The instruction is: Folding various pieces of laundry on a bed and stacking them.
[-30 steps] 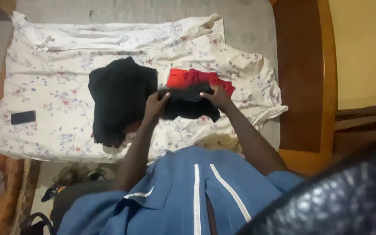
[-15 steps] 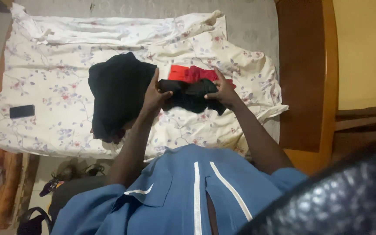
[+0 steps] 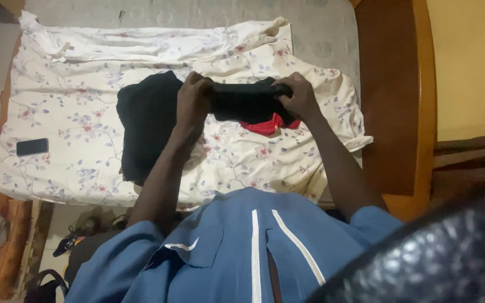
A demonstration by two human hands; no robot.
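Observation:
My left hand (image 3: 193, 100) and my right hand (image 3: 298, 96) grip the two ends of a small folded black garment (image 3: 246, 102), held over a red garment (image 3: 266, 125) that shows only below it. Both lie on a white floral bedsheet (image 3: 74, 112) spread on the bed. A larger heap of black clothing (image 3: 147, 120) lies just left of my left hand.
A black phone (image 3: 32, 147) rests on the sheet at the left. The wooden bed frame (image 3: 394, 101) runs along the right. Shoes (image 3: 79, 233) and a bag strap lie on the floor below the bed edge. A dark textured object fills the lower right corner.
Both hands have carried the folded black garment up and away from me, so it now covers most of the red garment, which earlier showed above it.

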